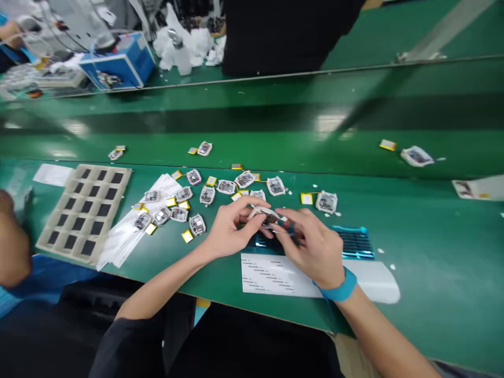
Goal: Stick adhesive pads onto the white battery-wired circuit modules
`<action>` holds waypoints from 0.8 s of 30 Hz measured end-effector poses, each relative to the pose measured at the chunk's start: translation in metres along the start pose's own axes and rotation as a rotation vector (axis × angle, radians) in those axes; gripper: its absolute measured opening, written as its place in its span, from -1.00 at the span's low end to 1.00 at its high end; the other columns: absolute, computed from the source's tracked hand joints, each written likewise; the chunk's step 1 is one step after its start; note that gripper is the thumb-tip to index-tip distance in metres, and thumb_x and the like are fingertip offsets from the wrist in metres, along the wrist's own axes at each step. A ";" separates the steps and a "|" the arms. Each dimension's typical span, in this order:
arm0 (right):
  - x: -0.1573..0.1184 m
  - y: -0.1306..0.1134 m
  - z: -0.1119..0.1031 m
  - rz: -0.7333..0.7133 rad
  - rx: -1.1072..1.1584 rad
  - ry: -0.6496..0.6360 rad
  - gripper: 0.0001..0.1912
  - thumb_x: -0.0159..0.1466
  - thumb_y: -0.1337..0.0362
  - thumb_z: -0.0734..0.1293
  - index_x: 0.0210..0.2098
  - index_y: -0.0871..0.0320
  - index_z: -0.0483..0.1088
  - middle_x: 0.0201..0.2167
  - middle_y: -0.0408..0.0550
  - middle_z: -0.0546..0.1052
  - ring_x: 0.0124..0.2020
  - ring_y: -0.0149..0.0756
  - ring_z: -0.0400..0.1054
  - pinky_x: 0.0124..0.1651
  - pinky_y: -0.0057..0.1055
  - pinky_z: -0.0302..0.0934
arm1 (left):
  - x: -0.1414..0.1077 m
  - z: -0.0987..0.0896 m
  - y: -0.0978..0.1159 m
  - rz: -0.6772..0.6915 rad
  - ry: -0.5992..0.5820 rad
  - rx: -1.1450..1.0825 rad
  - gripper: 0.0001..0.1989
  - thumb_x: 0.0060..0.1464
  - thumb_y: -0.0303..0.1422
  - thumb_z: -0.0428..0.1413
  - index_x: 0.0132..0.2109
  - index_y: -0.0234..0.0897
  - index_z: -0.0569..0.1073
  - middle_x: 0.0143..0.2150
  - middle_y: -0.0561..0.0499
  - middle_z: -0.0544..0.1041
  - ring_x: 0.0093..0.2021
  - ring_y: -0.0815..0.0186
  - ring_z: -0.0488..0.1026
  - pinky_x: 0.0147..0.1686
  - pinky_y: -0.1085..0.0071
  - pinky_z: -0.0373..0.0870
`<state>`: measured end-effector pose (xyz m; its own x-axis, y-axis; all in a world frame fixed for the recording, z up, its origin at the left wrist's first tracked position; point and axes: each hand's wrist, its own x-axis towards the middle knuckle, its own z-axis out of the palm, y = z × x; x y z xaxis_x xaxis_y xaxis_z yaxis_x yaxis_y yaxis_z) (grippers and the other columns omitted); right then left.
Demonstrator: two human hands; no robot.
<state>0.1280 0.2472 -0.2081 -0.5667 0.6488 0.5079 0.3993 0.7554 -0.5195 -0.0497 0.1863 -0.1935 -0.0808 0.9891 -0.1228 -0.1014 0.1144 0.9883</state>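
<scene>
My left hand (236, 226) holds a pale smartwatch case (264, 212) tilted up between thumb and fingers, its inside partly showing. My right hand (311, 241) is closed in a pinch at the case's right side. Something thin and light shows by its fingertips, too small to name. A blue wristband (338, 286) circles the right wrist. Below the hands lies a shiny blue striped sheet (356, 242), partly covered by them. Nearer to me, a white printed label sheet (268, 274) runs under the right wrist. Just beyond, an opened watch case (326, 202) lies beside its yellow-edged battery (306, 198).
Several opened watch cases (197, 224) with wired batteries spread across the green bench (433, 252). Left are printed paper strips (129, 236) and a compartment tray (84, 210). More cases (416, 156) rest on the green belt (275, 147). A co-worker's arm (13, 241) shows at far left.
</scene>
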 end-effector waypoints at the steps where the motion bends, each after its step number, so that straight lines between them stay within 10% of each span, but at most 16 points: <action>1: -0.001 -0.001 0.001 -0.009 -0.008 0.000 -0.86 0.44 0.27 0.32 -0.03 0.12 0.44 -0.40 -0.17 0.56 -0.61 -0.49 0.33 -0.59 -0.54 0.17 | -0.001 0.000 -0.001 -0.013 0.000 -0.009 -0.76 0.28 -0.18 0.15 -0.04 -0.22 0.41 -0.38 0.04 0.63 -0.41 0.25 0.68 -0.35 0.36 0.62; 14: -0.011 -0.009 0.003 -0.057 -0.039 -0.006 -0.52 0.28 0.57 0.29 0.13 0.12 0.47 -0.21 -0.11 0.68 -0.30 -0.37 0.59 -0.41 -0.53 0.40 | -0.017 0.012 0.000 0.007 0.187 0.151 -0.82 0.26 -0.33 0.17 -0.02 -0.24 0.53 -0.38 0.04 0.66 -0.43 0.31 0.64 -0.34 0.41 0.62; 24: -0.004 -0.005 -0.001 0.012 0.200 -0.096 -0.70 0.38 0.54 0.23 -0.05 0.17 0.52 -0.21 -0.06 0.67 -0.28 -0.41 0.58 -0.45 -0.56 0.35 | -0.014 0.006 -0.001 -0.061 0.255 0.104 -0.87 0.20 -0.32 0.25 -0.23 -0.22 0.45 -0.40 0.10 0.63 -0.58 0.35 0.60 -0.60 0.51 0.50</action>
<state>0.1289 0.2409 -0.2065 -0.6327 0.6388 0.4378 0.2612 0.7082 -0.6559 -0.0421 0.1726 -0.1916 -0.3260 0.9265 -0.1880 -0.0127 0.1945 0.9808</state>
